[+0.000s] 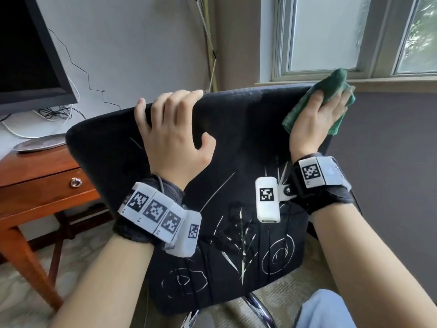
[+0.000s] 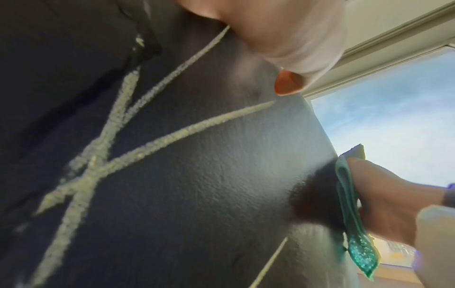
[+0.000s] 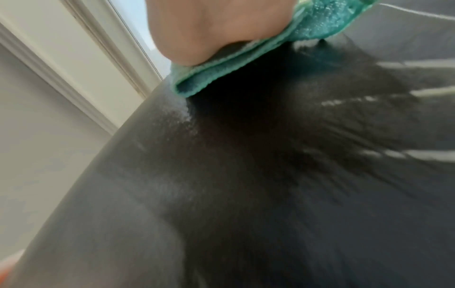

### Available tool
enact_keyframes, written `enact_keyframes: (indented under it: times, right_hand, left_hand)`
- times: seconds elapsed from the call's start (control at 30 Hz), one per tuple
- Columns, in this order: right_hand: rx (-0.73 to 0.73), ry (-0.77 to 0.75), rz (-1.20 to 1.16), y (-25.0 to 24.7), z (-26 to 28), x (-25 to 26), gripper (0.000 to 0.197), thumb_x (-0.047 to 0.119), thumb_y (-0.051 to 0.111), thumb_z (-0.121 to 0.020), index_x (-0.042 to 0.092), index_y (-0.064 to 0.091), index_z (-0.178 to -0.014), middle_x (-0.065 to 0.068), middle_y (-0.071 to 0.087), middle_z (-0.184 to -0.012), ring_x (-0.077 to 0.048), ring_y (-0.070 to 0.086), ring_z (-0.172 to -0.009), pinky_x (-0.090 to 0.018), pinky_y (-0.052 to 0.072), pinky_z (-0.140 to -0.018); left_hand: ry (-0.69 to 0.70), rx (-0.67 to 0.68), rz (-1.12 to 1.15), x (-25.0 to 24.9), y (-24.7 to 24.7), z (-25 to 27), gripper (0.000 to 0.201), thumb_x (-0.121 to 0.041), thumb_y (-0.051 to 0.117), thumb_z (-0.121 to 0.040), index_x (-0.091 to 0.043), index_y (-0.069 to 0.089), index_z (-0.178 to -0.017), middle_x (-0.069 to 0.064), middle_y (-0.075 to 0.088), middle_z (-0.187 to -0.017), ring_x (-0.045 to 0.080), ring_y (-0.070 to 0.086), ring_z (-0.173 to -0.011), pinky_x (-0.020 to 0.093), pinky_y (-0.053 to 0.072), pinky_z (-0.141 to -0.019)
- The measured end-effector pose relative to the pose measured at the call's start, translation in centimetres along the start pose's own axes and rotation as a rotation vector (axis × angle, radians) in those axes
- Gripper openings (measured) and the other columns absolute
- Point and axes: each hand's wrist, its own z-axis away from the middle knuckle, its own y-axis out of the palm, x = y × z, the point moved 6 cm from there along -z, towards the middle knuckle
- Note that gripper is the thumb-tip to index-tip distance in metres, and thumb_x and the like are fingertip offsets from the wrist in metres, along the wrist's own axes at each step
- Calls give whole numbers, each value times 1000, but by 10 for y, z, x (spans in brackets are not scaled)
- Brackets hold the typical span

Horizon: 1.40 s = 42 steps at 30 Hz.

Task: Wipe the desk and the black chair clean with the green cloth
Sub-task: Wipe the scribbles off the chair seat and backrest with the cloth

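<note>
Right hand (image 1: 316, 117) is laid flat over the folded green terry cloth (image 1: 331, 91), fingers fairly straight, and the cloth is pressed against the upper right corner of the black textured chair back (image 1: 248, 129). In the right wrist view the folded edge of the cloth (image 3: 221, 72) is seen touching the dark surface, with a faint pale smear just beside it. The left hand (image 1: 175, 131) is spread over the top edge of the chair back, its fingers curled over the rim and the thumb held apart, so the chair is steadied.

White chalk-like lines and spirals (image 1: 238, 252) are scattered over the lower part of the black surface; in the left wrist view crossed pale strokes (image 2: 103, 148) are seen close up, untouched. The brown wooden counter with a drawer (image 1: 40, 183) stands to the left, carrying a round silver plate (image 1: 40, 143) and a dark monitor (image 1: 28, 50); whether its top has been wiped cannot be told.

The chair step is judged to be in hand, and only its upper part appears clean. For the next move, the cloth would need to be drawn downward and leftward across the marks with steady pressure, while the chair is kept braced so that it is not swivelled on its chrome base (image 1: 257, 308).
</note>
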Motion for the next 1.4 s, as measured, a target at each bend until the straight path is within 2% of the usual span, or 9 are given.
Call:
enact_keyframes:
  times: [0.13, 0.27, 0.37, 0.6, 0.83, 0.93, 1.03, 1.13, 1.4]
  right_hand:
    - [75, -57, -8, 4, 38, -5, 61, 21, 34, -96, 7, 9, -150, -14, -3, -158, -31, -6, -145, -22, -8, -111]
    - [375, -432, 162, 20, 89, 4, 62, 28, 34, -90, 22, 11, -147, -10, -3, -156, -38, -11, -143, -33, -9, -115]
    - [362, -552, 235, 19, 64, 21, 57, 26, 35, -90, 27, 21, -145, -8, 4, -157, -39, -6, -144, -24, -11, -114]
    - [150, -150, 170, -8, -37, 7, 38, 19, 29, -102, 8, 44, -135, -12, 10, -158, -27, 1, -146, -28, 0, -113]
    - [168, -30, 62, -10, 29, -55, 69, 25, 29, -91, 1, 2, -149, -18, -6, -157, -24, -3, -146, -6, -6, -105]
    - [270, 100, 156, -4, 83, -90, 67, 23, 33, -97, 3, -5, -149, -16, -14, -156, -21, -10, -146, -11, -8, -108]
    - [396, 111, 228, 3, 112, -98, 68, 21, 33, -98, 2, -10, -148, -20, -20, -154, -25, -18, -144, -25, -11, -114]
    - [302, 35, 193, 3, 75, -75, 66, 19, 29, -95, -1, -5, -148, -25, -15, -153, -35, -16, -143, -36, -8, -116]
    - [47, 71, -5, -22, -16, -69, 62, 23, 30, -97, 2, 4, -150, -13, 5, -158, -21, 5, -146, -25, 2, -116]
  left_hand:
    - [-82, -17, 35, -5, -1, -1, 56, -33, 53, -67, -13, 58, -119, 5, 59, -117, 24, 42, -115, 52, 13, -110]
    - [-73, 5, 55, -3, -4, 1, 56, -32, 53, -68, -11, 57, -120, 6, 59, -118, 26, 43, -116, 56, 14, -110]
    - [-13, 32, 33, 7, -6, 1, 54, -30, 54, -71, -12, 54, -122, 7, 58, -120, 27, 44, -116, 55, 20, -108]
    - [-60, -29, 48, 7, -4, 2, 51, -28, 55, -70, -12, 55, -119, 6, 60, -118, 26, 45, -116, 49, 17, -109]
    - [-100, -32, 77, 2, -7, 3, 53, -29, 53, -69, -10, 58, -118, 6, 60, -118, 28, 46, -118, 49, 13, -111]
    - [-119, -15, 86, 0, -8, 2, 53, -30, 52, -69, -9, 58, -118, 6, 60, -119, 29, 48, -118, 50, 13, -111]
    - [-60, 20, 66, 5, -9, 4, 54, -30, 52, -71, -10, 56, -121, 5, 59, -121, 28, 46, -118, 49, 17, -110]
    - [8, 32, 34, 13, -8, 4, 54, -28, 54, -72, -12, 51, -123, 6, 58, -123, 26, 44, -118, 49, 20, -108]
    - [-65, -50, 77, 10, -6, 7, 53, -27, 55, -69, -9, 53, -119, 8, 58, -120, 28, 44, -118, 52, 14, -111]
